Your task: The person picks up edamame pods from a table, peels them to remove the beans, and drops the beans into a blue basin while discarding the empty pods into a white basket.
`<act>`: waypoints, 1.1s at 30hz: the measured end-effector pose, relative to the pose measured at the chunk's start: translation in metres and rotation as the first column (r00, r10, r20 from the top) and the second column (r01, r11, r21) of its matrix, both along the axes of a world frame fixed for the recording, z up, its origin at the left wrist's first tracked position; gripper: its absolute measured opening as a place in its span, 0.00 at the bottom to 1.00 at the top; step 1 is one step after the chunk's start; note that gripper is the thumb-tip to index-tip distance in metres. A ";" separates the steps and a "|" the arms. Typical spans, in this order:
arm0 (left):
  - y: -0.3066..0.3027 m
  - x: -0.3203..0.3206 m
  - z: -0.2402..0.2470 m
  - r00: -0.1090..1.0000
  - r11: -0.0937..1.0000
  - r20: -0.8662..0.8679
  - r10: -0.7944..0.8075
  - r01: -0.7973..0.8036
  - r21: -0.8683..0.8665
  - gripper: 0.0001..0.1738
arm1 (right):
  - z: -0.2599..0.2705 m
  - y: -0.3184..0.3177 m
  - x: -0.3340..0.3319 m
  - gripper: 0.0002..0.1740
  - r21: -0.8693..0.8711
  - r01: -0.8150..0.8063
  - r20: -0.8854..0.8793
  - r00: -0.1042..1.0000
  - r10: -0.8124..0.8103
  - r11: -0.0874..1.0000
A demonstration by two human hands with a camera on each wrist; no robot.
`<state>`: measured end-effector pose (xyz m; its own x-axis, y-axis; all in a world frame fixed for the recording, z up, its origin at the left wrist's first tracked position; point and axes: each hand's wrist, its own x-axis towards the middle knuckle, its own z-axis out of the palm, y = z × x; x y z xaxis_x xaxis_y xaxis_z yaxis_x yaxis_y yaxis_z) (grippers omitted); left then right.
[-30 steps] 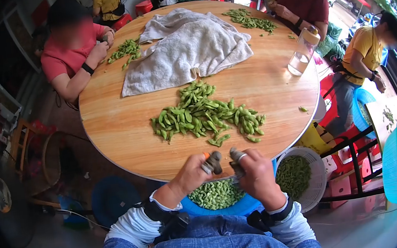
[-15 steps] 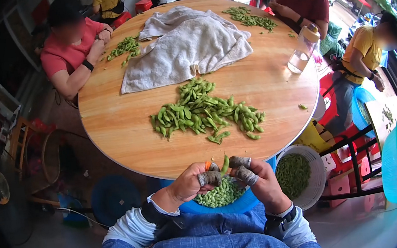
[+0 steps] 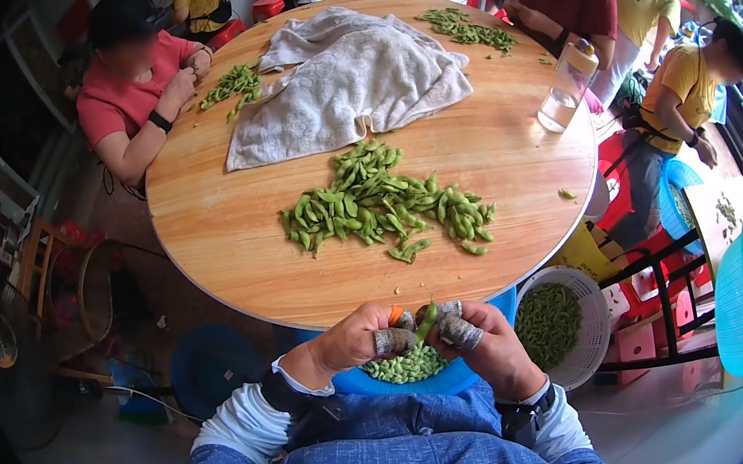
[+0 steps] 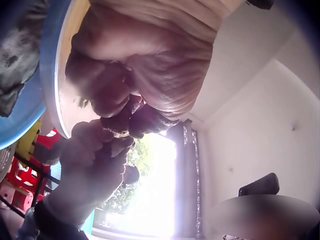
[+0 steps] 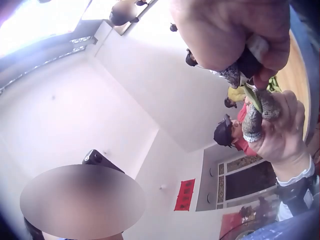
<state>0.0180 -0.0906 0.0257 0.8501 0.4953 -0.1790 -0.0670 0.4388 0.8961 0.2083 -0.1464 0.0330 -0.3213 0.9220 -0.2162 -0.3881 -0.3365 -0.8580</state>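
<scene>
A green edamame pod (image 3: 429, 319) is held between both hands above a blue basin (image 3: 450, 377) of shelled beans (image 3: 409, 365). My left hand (image 3: 354, 341) pinches it between wrapped thumb and finger; in the right wrist view the pod (image 5: 253, 98) lies between those grey wraps. From the other side, my right hand (image 3: 490, 347) grips the pod with its wrapped fingertips, right up against the left. Knuckles and palm hide the pod in the left wrist view. On the round wooden table (image 3: 233, 240), just beyond the hands, lies a heap of edamame pods (image 3: 368, 204).
A white basket (image 3: 599, 334) full of pods stands right of the basin. Farther back on the table are a grey towel (image 3: 354, 86), a clear bottle (image 3: 566, 95) and smaller pod piles (image 3: 233, 87). Other people (image 3: 138, 103) sit around the table.
One second ago the hands were apart, with no pod visible between them. Half a second ago a pod stood upright between them; now the fingertips have closed in around it.
</scene>
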 end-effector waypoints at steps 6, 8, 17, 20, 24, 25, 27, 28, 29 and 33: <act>-0.001 0.003 -0.002 1.000 0.999 0.010 0.007 -0.007 -0.036 0.15 | -0.001 -0.002 0.000 0.12 -0.008 0.005 0.055 0.998 -0.005 1.000; -0.002 0.004 0.000 1.000 0.999 0.018 0.017 -0.016 -0.050 0.15 | -0.002 -0.002 0.000 0.12 -0.018 -0.004 0.075 0.997 0.005 1.000; 0.000 0.003 -0.009 0.999 0.996 0.035 0.011 -0.008 -0.084 0.17 | -0.003 -0.005 -0.001 0.10 -0.021 0.025 0.015 1.000 -0.024 0.999; -0.001 0.004 -0.007 0.999 0.995 0.039 0.004 0.000 -0.100 0.18 | -0.002 -0.005 -0.001 0.09 -0.017 0.028 0.027 0.999 -0.027 0.999; 0.000 0.003 -0.013 0.998 0.994 0.061 -0.007 0.013 -0.107 0.18 | -0.005 -0.004 -0.004 0.11 0.004 0.048 0.010 0.999 -0.048 0.999; 0.001 0.003 -0.015 0.998 0.995 0.057 -0.014 0.020 -0.101 0.18 | -0.006 -0.004 -0.006 0.13 0.008 0.057 0.011 0.998 -0.057 0.998; 0.002 0.002 -0.017 0.998 0.996 0.049 -0.029 0.033 -0.088 0.18 | -0.009 -0.003 -0.008 0.12 -0.017 0.073 -0.005 0.997 -0.073 0.997; 0.002 0.003 -0.015 1.000 0.997 0.012 0.003 -0.002 -0.073 0.19 | -0.010 -0.002 -0.008 0.12 -0.027 0.081 -0.013 0.997 -0.082 0.996; 0.001 0.006 -0.010 0.999 0.998 -0.024 0.033 -0.034 -0.056 0.19 | -0.011 -0.001 -0.009 0.12 -0.024 0.112 -0.017 0.993 -0.113 0.993; -0.013 0.018 0.004 0.886 0.647 -0.192 0.421 -0.145 0.749 0.19 | -0.013 0.002 -0.006 0.08 0.038 0.153 0.027 0.988 -0.154 0.987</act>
